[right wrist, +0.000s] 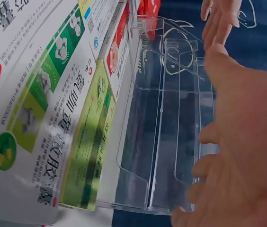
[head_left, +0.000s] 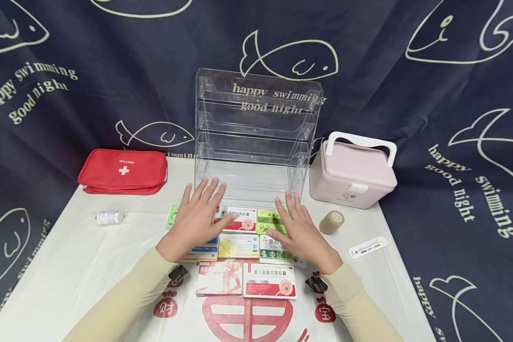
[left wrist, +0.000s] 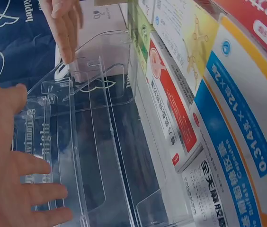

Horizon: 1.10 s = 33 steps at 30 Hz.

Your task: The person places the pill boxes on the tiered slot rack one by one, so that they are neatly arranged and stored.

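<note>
Under the spread left hand [head_left: 195, 222] lies a red-and-white box [head_left: 238, 218]; under the right hand [head_left: 301, 233], a green-and-white box [head_left: 278, 250]. Between them sits a yellow box [head_left: 238, 246]. Beyond the fingertips stands a clear rack [head_left: 256, 133]; left, a red pouch [head_left: 123, 171] with white cross; right, a pink case [head_left: 352, 173].

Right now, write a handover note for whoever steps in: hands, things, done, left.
Left hand: open, fingers spread, palm down over the back-left medicine boxes; holds nothing.
Right hand: open, flat over the back-right boxes; holds nothing.
Things: the boxes lie flat in rows on the table, in front of the clear tiered rack. Red first-aid pouch back left, small bottle left, pink case, tape roll and thermometer strip right.
Done: nothing shows in the rack; its shelves look empty.
Left: all boxes are on the table, none picked up.
</note>
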### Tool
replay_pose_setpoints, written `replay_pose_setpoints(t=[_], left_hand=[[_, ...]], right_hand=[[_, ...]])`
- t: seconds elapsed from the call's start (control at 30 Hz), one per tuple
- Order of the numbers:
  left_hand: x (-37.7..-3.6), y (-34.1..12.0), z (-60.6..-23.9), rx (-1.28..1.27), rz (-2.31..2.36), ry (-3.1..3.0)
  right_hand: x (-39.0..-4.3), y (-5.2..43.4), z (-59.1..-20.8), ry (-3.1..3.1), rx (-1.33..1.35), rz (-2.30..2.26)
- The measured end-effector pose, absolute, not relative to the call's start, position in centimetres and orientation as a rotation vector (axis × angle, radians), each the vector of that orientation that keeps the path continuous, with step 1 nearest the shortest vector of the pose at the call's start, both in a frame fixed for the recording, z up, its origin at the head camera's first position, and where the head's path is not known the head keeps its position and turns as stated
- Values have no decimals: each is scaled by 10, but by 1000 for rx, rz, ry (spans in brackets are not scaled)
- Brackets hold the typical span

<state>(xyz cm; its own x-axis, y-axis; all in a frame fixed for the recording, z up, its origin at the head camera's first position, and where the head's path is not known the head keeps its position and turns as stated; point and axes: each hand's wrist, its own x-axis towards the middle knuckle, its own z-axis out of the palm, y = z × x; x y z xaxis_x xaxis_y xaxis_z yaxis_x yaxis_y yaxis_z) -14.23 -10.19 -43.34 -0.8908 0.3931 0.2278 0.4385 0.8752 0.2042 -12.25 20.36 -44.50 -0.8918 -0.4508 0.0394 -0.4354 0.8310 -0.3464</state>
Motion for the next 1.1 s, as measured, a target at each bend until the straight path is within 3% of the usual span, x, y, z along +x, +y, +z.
replay_pose_setpoints(t=[0.4, 0.67, 1.1], left_hand=[[-153, -108, -431, -585, -751, -2626], [-171, -126, -434, -427, -1102, -2495], [-229, -155, -436, -37, -1395, -2348]], right_hand=[[-131, 225, -464, 2827, -605, -1225], [-136, 245, -491, 2542, -302, -1750], [-138, 256, -508, 2488, -80, -1848]])
